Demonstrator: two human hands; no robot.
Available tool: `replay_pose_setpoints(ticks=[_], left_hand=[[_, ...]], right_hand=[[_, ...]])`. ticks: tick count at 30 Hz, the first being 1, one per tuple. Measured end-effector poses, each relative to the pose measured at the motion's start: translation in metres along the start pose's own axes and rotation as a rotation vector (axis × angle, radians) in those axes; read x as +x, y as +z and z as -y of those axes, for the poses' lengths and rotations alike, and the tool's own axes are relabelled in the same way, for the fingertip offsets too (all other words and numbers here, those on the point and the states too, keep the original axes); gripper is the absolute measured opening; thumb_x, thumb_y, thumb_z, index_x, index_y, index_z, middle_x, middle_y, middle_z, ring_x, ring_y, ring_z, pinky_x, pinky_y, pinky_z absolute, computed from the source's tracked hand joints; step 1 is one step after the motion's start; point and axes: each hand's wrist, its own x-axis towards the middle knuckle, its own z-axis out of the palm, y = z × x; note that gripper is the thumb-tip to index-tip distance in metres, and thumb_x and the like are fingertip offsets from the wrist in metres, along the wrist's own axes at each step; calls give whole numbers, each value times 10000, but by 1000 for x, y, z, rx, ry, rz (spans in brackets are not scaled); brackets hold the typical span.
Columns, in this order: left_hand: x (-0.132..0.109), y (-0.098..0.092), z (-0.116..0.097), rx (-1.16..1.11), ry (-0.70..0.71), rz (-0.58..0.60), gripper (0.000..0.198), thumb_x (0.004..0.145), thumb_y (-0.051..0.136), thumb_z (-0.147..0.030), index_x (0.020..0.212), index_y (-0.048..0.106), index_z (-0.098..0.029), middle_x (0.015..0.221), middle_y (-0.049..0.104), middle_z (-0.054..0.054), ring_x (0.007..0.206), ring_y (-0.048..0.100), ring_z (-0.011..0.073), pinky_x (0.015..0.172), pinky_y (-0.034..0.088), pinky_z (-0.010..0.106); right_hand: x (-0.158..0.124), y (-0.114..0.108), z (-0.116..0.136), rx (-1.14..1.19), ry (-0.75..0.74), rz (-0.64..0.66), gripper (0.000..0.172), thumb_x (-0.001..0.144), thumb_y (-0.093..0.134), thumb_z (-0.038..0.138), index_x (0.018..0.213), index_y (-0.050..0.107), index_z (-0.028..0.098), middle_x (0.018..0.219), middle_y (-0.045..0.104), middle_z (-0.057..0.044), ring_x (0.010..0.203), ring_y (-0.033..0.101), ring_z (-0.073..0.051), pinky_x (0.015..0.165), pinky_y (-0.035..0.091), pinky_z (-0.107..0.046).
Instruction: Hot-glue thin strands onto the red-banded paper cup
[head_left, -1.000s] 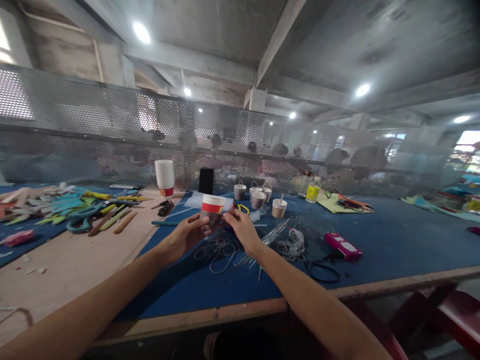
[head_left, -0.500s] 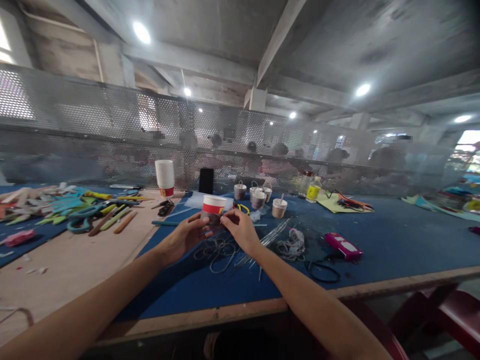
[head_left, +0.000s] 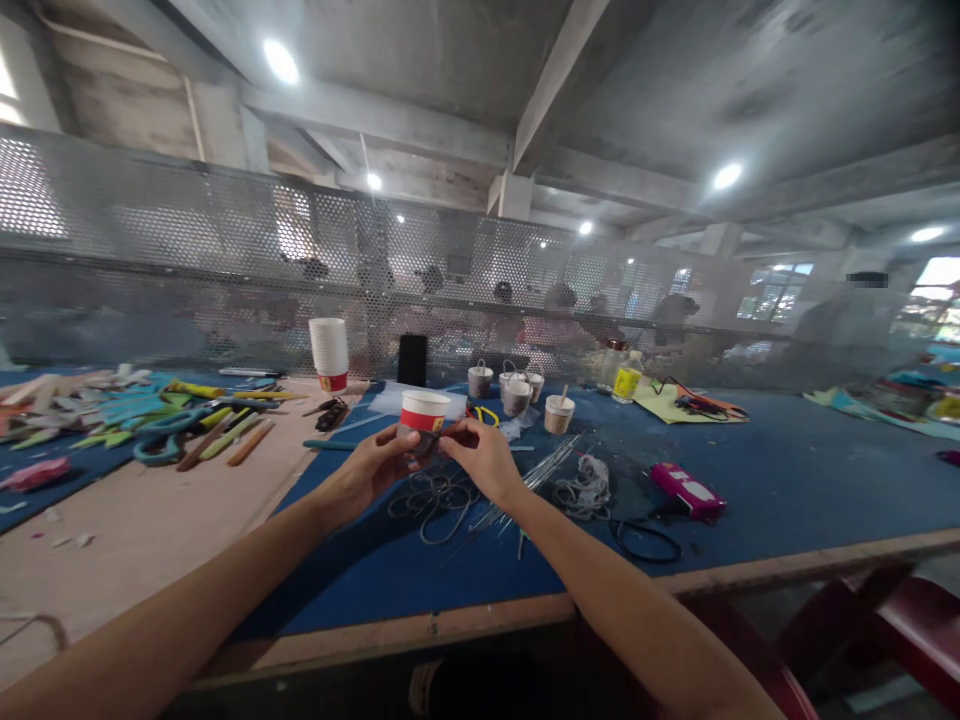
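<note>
Paper cup point(head_left: 425, 407), white with red band, held upright between both hands above the blue worktop point(head_left: 795, 470), near its middle. Left hand point(head_left: 373, 466): grip closed round the cup's lower left side, thumb in front. Right hand point(head_left: 482, 462): grip pinching a dark strip point(head_left: 426, 443) at the cup's lower right; exact fingertip contact too small to tell.

Clutter close in. Cord loops point(head_left: 442, 530) lie directly below the hands; thin metal wires point(head_left: 541, 478) run beside the right wrist, partly hidden by it. Cord bundle point(head_left: 590, 488) just right of the wires, then black cable point(head_left: 646, 556) and magenta box point(head_left: 686, 492). Yellow-handled scissors point(head_left: 489, 415) just behind the right hand, partly covered. Clear plastic sheet point(head_left: 390, 401) behind the cup, teal stick point(head_left: 328, 445) left of it.

Farther back: black phone point(head_left: 412, 360) upright, grey cups with looped handles point(head_left: 515, 397) grouped, another cup point(head_left: 559, 415) with a stick in it, yellow-labelled bottle point(head_left: 626, 380) beside a brown-lidded jar point(head_left: 610, 368), yellow paper point(head_left: 686, 410) right of those.

Left side: cup stack point(head_left: 328, 348), blue-handled scissors point(head_left: 159, 450) next to wooden-looking tools point(head_left: 251, 443), pile of coloured pieces point(head_left: 124, 402), pink lump point(head_left: 36, 474). Perforated screen point(head_left: 442, 250) closes off the back; people behind it blurred.
</note>
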Motion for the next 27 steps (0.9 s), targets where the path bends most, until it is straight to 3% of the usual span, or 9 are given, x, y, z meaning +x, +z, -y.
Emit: replay_pose_setpoints(ticks=[7,17,22,27], left_hand=[[1,1,1,25,10,-13,311,828,866,-237,1120,826,-135,1220,819,157,1040,782,258,908,624,317],[0,3,1,-7,-8,-35,347,741,937,-225,1054,840,-110,1125,837,167,986,788,262,915,616,322],[1,1,4,-2,4,-6,322,797,894,-225,1093,833,-113,1181,825,174,993,791,263,871,623,306],[1,0,4,-12,11,32,353,795,902,-232,1112,826,-97,1206,819,198,1059,796,291,955,623,333]], right_hand=[[2,-1,-1,-78,4,-89,145,872,718,355,853,699,213,853,760,-31,829,706,-217,825,533,-337],[2,1,3,-54,54,-109,124,845,710,325,799,664,219,796,729,-12,785,679,-199,788,516,-321],[2,0,5,-47,77,-105,129,832,713,317,771,658,219,769,719,-9,773,673,-200,777,517,-320],[4,-1,5,-32,69,-95,128,822,716,315,758,666,215,754,717,-10,759,668,-199,765,512,-320]])
